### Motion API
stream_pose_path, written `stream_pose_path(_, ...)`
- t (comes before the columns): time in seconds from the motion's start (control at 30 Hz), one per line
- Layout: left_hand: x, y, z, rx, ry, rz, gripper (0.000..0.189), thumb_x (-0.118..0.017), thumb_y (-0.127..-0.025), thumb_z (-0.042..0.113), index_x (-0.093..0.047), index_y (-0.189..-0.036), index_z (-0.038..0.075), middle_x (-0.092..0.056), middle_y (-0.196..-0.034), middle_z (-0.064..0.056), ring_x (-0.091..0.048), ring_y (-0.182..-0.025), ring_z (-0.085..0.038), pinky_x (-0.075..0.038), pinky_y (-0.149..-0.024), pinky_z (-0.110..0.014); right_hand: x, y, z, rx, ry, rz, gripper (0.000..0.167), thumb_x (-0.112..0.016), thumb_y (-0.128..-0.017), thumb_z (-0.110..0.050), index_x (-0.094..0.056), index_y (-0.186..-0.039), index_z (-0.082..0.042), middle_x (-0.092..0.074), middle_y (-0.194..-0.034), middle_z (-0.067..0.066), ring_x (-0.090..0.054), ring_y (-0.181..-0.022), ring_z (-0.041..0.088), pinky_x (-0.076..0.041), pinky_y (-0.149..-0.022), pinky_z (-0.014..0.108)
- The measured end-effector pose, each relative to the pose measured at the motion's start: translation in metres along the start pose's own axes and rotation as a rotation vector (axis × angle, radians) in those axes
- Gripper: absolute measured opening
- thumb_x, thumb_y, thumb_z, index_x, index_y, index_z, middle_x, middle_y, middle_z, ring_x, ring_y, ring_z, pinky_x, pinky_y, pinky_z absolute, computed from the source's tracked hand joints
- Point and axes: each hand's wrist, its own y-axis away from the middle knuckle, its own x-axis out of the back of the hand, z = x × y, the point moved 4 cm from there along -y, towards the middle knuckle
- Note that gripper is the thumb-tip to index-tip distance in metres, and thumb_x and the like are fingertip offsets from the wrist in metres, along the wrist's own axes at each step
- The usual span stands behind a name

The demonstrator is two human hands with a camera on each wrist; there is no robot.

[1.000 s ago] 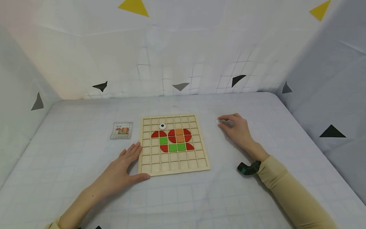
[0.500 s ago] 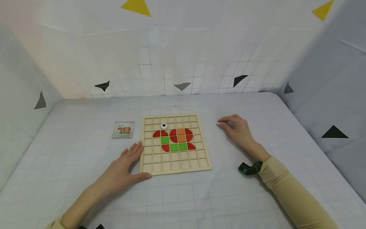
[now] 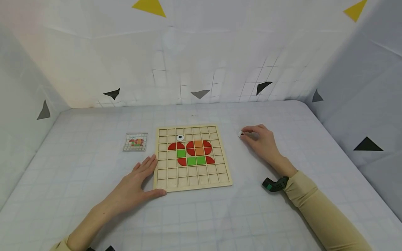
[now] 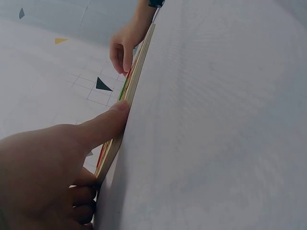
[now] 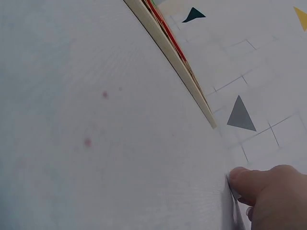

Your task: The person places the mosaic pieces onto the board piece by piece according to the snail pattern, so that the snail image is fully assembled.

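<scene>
A square wooden grid board [image 3: 194, 180] lies on the table. On it are red curved pieces [image 3: 181, 161], green squares [image 3: 201, 160], orange squares [image 3: 199, 143] and one white eye disc [image 3: 180, 137] with a black dot. My left hand [image 3: 132, 190] touches the board's near left corner, fingers straight along the left side and thumb at the front edge, also seen in the left wrist view. Right of the board, my right hand [image 3: 259, 141] pinches a second eye disc [image 3: 240, 134] between thumb and fingers. Its black dot shows partly beside the fingertips.
Left of the board lies a small picture card [image 3: 135, 142] printed with a similar coloured figure on a grid. White cloth walls [image 3: 201, 52] with yellow, grey and black triangles rise behind and beside the white table [image 3: 201, 223].
The disc in my right hand has turned from nearly edge-on to showing its black dot. The right hand has shifted only slightly. My left hand keeps its place at the board.
</scene>
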Motion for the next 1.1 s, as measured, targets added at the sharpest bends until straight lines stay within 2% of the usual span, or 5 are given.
stream_pose_path(0.2,0.000,0.000,0.000,-0.001,-0.001,0.001,0.109,-0.071,-0.078,0.069,-0.027,-0.159,0.011,-0.018,-0.167,-0.002,-0.016,-0.154,-0.029,-0.017,-0.125,-0.055,-0.003,0.000,0.001,0.009,0.002,-0.041,0.025,-0.080,-0.083,-0.005,-0.076,-0.107,-0.009,-0.073,-0.099,0.006,-0.061,-0.098,0.021,-0.050,-0.081,0.036)
stream_pose_path(0.67,0.000,0.000,0.001,-0.001,0.000,0.003,0.108,-0.074,-0.077,0.066,-0.028,-0.158,0.009,-0.019,-0.167,-0.003,-0.017,-0.154,-0.029,-0.017,-0.125,-0.055,-0.003,0.000,-0.003,0.015,-0.001,-0.079,0.027,-0.079,-0.084,-0.005,-0.075,-0.111,-0.008,-0.073,-0.105,0.006,-0.062,-0.107,0.023,-0.052,-0.089,0.043)
stream_pose_path(1.0,0.001,0.000,0.001,-0.011,-0.003,0.009,0.108,-0.073,-0.078,0.066,-0.029,-0.158,0.008,-0.019,-0.167,-0.004,-0.017,-0.154,-0.029,-0.017,-0.125,-0.054,-0.002,-0.001,-0.005,0.017,-0.012,-0.059,0.024,-0.081,-0.084,-0.010,-0.076,-0.107,-0.009,-0.074,-0.099,0.005,-0.062,-0.098,0.020,-0.051,-0.082,0.035)
stream_pose_path(1.1,0.001,0.000,0.001,-0.010,0.002,0.004,0.108,-0.074,-0.078,0.065,-0.029,-0.158,0.008,-0.020,-0.167,-0.004,-0.017,-0.154,-0.029,-0.016,-0.125,-0.054,-0.001,-0.003,-0.015,0.013,-0.044,-0.060,0.025,-0.081,-0.083,-0.010,-0.076,-0.108,-0.010,-0.075,-0.099,0.003,-0.063,-0.098,0.019,-0.051,-0.083,0.033)
